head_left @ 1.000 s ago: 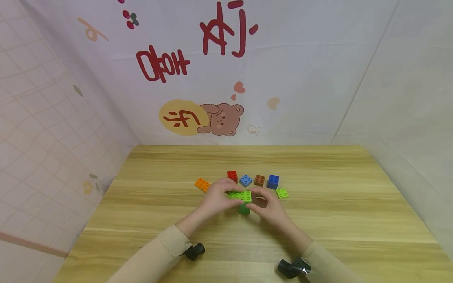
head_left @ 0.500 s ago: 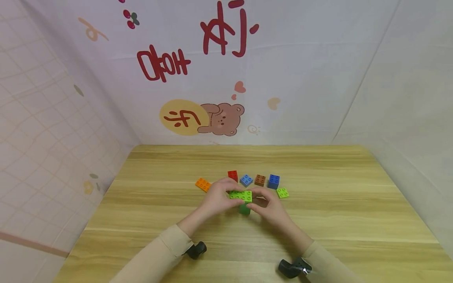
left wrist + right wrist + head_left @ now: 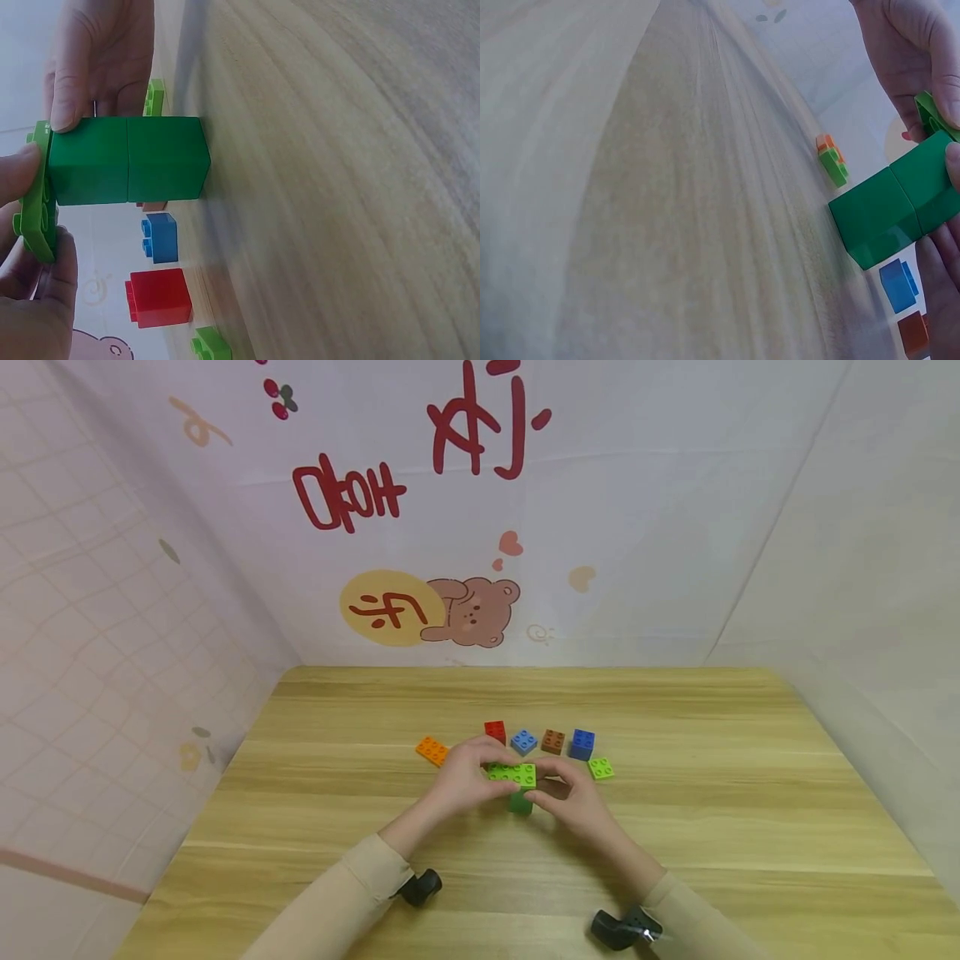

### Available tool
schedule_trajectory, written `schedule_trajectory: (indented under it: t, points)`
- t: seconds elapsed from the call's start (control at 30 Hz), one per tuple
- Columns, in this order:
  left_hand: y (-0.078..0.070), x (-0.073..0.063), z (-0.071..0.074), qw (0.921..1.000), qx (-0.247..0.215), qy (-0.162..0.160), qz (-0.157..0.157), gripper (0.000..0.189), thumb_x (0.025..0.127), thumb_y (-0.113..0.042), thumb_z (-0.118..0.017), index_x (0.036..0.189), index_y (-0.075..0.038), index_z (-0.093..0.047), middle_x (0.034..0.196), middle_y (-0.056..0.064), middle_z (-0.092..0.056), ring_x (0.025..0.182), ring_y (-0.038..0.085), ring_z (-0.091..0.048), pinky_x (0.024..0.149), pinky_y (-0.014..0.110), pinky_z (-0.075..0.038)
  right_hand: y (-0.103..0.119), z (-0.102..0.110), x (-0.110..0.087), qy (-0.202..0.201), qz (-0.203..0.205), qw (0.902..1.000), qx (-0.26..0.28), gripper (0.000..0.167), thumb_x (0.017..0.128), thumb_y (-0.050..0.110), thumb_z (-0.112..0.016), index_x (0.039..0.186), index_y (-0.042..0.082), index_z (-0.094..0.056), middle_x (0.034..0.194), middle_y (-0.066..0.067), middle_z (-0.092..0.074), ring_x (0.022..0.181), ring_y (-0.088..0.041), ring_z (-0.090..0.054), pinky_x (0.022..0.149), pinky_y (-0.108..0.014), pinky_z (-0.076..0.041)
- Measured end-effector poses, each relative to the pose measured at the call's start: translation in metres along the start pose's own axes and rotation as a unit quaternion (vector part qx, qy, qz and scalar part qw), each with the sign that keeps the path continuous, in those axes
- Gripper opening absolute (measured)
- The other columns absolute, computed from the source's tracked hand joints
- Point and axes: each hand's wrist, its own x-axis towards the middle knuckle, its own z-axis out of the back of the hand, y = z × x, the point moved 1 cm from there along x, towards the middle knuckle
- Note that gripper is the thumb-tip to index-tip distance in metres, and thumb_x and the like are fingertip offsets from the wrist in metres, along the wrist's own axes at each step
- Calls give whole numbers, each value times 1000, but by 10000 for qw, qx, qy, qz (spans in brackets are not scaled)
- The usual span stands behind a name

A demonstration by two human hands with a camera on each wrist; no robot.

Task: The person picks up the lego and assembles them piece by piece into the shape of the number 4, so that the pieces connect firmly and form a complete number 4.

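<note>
Your L hand [image 3: 468,774] pinches a lime plate [image 3: 517,775] btwn thumb & fingers; the plate sits atop a dk green stack [image 3: 131,160], two blocks high, overhanging on the L-hand side. Your R hand [image 3: 576,802] grips the stack's upper block, thumb on the near face. Stack's upright, mid-desk; can't tell if the plate's pressed fully on. The desk [image 3: 750,827] is pale wood w/ grain running side to side. Just beyond your hands, L to R: orange plate [image 3: 432,750], partly hidden, red block [image 3: 494,731], lt blue block [image 3: 523,742], brown block [image 3: 553,741], dk blue block [image 3: 582,743], then a small lime plate [image 3: 602,768] a bit nearer you. L wrist cam also shows another lime piece [image 3: 214,343] near the red one. Back wall [image 3: 637,510]: white cloth w/ red lettering, hearts & a bear [image 3: 480,612] by a yellow oval [image 3: 390,635]. L wall [image 3: 97,635] has a faint grid pattern; R wall [image 3: 877,635] is whitish, w/ creases.
</note>
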Motion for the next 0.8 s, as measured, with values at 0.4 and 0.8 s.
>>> schedule_trajectory:
  t: [0.4,0.8]
  points:
    - [0,-1,-4,9997,81,-174,-142,30,79,-15,-85,108,-12,-78,103,-5,-67,97,14,-59,81,32,-50,2,-1,1,0,27,10000,-41,34,85,-9,-72,118,-7,-64,118,-21,-63,105,-26,-61,90,-55,-50]
    - [0,-1,-7,9997,24,-234,-104,29,80,-14,-84,108,-11,-78,104,-5,-65,98,15,-60,84,34,-51,3,1,1,32,-2,10000,-47,34,85,-9,-71,118,-7,-63,119,-21,-63,106,-26,-61,91,-51,-51]
